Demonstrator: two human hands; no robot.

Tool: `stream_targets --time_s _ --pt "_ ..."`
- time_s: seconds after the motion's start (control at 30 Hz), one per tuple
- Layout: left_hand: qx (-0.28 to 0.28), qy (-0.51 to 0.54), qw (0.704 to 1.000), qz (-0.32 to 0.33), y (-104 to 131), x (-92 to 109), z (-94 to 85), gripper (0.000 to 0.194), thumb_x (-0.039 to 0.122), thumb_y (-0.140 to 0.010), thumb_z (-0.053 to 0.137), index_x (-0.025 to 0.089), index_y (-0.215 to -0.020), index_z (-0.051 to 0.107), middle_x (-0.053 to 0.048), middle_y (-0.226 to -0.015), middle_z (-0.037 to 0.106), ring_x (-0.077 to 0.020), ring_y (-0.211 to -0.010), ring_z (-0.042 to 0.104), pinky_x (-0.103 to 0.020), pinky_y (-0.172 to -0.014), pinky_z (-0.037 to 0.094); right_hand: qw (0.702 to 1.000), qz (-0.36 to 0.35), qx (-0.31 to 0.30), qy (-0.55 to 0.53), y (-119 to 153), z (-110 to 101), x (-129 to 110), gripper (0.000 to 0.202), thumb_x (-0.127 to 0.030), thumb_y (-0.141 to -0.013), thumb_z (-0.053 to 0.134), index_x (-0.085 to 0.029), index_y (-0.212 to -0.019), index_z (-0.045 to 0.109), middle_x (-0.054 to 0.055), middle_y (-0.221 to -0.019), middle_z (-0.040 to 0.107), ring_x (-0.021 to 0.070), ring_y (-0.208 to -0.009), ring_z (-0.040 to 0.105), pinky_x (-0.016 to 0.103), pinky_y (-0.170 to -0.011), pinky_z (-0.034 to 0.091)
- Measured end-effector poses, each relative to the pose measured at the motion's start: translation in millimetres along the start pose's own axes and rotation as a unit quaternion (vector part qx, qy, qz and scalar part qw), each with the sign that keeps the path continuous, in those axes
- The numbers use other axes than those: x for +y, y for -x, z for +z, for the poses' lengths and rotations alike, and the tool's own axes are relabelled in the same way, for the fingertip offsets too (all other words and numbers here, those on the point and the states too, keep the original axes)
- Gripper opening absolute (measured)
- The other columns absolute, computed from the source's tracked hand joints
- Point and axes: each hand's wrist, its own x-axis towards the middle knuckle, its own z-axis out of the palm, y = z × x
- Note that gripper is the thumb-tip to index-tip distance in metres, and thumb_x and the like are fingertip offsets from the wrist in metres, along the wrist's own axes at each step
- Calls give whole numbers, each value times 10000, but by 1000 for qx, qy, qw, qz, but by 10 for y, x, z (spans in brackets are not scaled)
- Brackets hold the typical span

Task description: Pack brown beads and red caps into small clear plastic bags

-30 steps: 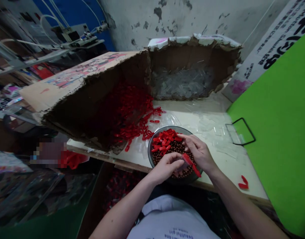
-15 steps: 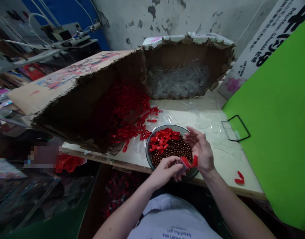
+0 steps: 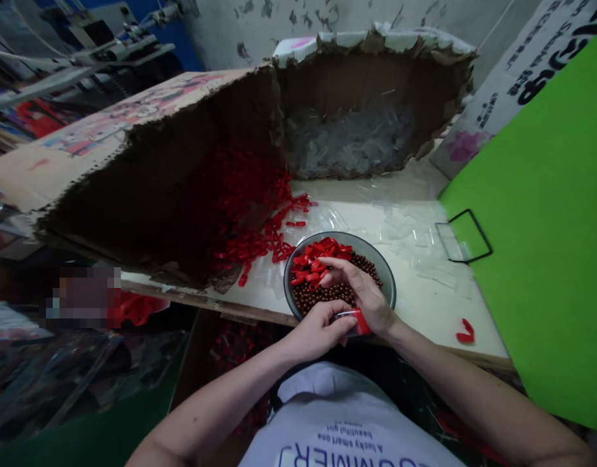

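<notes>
My left hand (image 3: 320,331) is closed around a small clear plastic container with a red flip cap (image 3: 361,322), held at the near rim of a grey bowl (image 3: 389,285). Over the bowl, my right hand (image 3: 364,292) stretches its fingers toward the red caps, and its palm side is against or very close to the held red cap; whether they touch I cannot tell. Shiny brown beads (image 3: 322,299) fill the bowl. A pile of loose red caps (image 3: 328,248) lies on top of them at the far left.
One torn cardboard box (image 3: 128,123) holds many red caps (image 3: 235,207); another box (image 3: 425,84) behind holds clear containers (image 3: 347,139). Clear pieces (image 3: 410,237) lie on the white table. At right are a single red cap (image 3: 465,331), a black wire frame (image 3: 478,237) and a green panel (image 3: 536,214).
My right hand has moved left over the bowl, its fingers now above the beads and caps. The red cap on the held container, standing open before, now looks folded down. The view has shifted slightly.
</notes>
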Motion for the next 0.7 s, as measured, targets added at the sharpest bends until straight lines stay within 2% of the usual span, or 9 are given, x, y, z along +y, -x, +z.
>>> stream_targets --time_s 0.1,0.2,0.27,0.37,0.43,0.5,0.57,0.6,0.7 --pt "-4 28 999 -19 -72 -117 3 370 499 -833 542 130 -815 573 35 -534 484 -58 -440 384 -192 -438 289 996 49 27 -75 -33 -22 158 446 -470 -953 345 -218 -1209 609 43 -904 671 174 -881 630 332 -872 483" --pt "1 96 995 -31 -177 -232 33 393 526 -813 561 135 -855 571 30 -555 520 -49 -419 393 -184 -425 287 971 117 120 -172 -119 -59 282 459 -508 -927 368 -191 -1107 646 50 -828 674 164 -781 645 320 -804 523" --pt "16 133 991 -29 -238 -256 58 410 538 -796 581 138 -889 569 18 -593 554 -50 -426 425 -178 -425 297 954 133 174 -207 -187 -132 308 454 -520 -914 378 -189 -1060 652 51 -793 669 159 -732 644 314 -764 538" --pt "55 159 986 -6 -262 -216 44 407 530 -785 604 144 -908 567 -1 -650 590 -63 -475 488 -176 -450 338 953 91 219 -188 -227 -439 342 422 -515 -903 409 -204 -1058 649 49 -814 672 161 -743 648 328 -770 541" --pt "98 159 982 12 -203 -188 -38 395 510 -780 622 148 -933 580 -8 -686 604 -73 -516 515 -182 -478 365 958 51 260 -113 -180 -829 440 391 -494 -891 449 -208 -1070 646 56 -863 676 165 -778 652 341 -789 536" --pt "182 156 971 21 -67 -214 -196 395 497 -763 644 155 -955 601 -9 -701 612 -84 -540 528 -191 -498 384 941 41 334 31 -70 -1330 624 373 -440 -870 497 -196 -1125 619 78 -974 677 174 -817 657 356 -811 529" --pt "315 157 936 23 146 -335 -428 397 497 -732 671 163 -941 618 1 -689 613 -93 -544 529 -197 -499 390 878 89 390 263 85 -1840 852 423 -415 -882 434 -148 -1168 596 111 -968 684 188 -779 661 362 -770 533" --pt "389 153 908 24 279 -437 -565 394 491 -709 691 166 -920 625 10 -675 609 -98 -546 528 -197 -492 387 833 121 366 397 168 -2059 963 431 -395 -881 406 -137 -1166 600 115 -939 692 196 -767 662 360 -745 535" --pt "587 139 798 5 738 -883 -989 418 479 -623 746 189 -902 632 33 -670 631 -110 -538 536 -213 -499 415 787 142 329 502 362 -2459 1220 367 -320 -802 486 -118 -1042 677 151 -930 692 259 -791 641 430 -768 508"
